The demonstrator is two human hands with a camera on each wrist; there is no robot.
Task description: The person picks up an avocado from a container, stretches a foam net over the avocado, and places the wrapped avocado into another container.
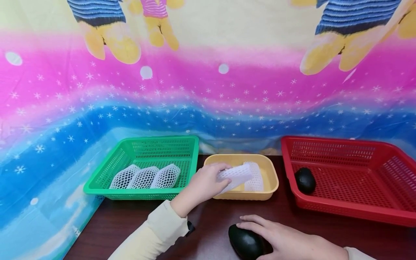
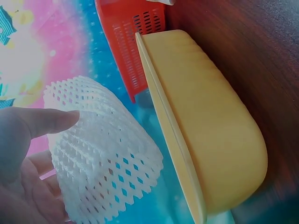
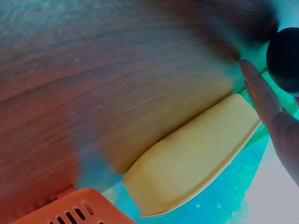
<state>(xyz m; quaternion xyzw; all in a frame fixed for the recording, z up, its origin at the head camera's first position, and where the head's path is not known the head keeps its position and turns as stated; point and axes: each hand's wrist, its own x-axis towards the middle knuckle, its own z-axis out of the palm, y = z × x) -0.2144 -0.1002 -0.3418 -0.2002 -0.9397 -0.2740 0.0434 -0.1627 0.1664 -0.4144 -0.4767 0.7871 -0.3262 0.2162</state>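
Over the yellow bin [image 1: 243, 196], my left hand [image 1: 208, 180] pinches a white foam net sleeve [image 1: 238, 175] between thumb and fingers. The left wrist view shows the thumb lying across this flattened net [image 2: 107, 154]. A second foam net [image 1: 255, 177] lies inside the bin. My right hand [image 1: 282, 236] grips a dark, glossy avocado [image 1: 245, 242] above the near part of the table, fingers over its top and thumb at its lower side. Only part of that avocado [image 3: 285, 60] appears at the edge of the right wrist view.
At the left, a green basket [image 1: 139, 195] holds several net-wrapped dark fruits [image 1: 143, 177]. To the right, a red basket [image 1: 354, 207] contains one bare avocado [image 1: 305, 180]. Behind the dark wooden table [image 1: 208, 225] hangs a printed cloth [image 1: 208, 90].
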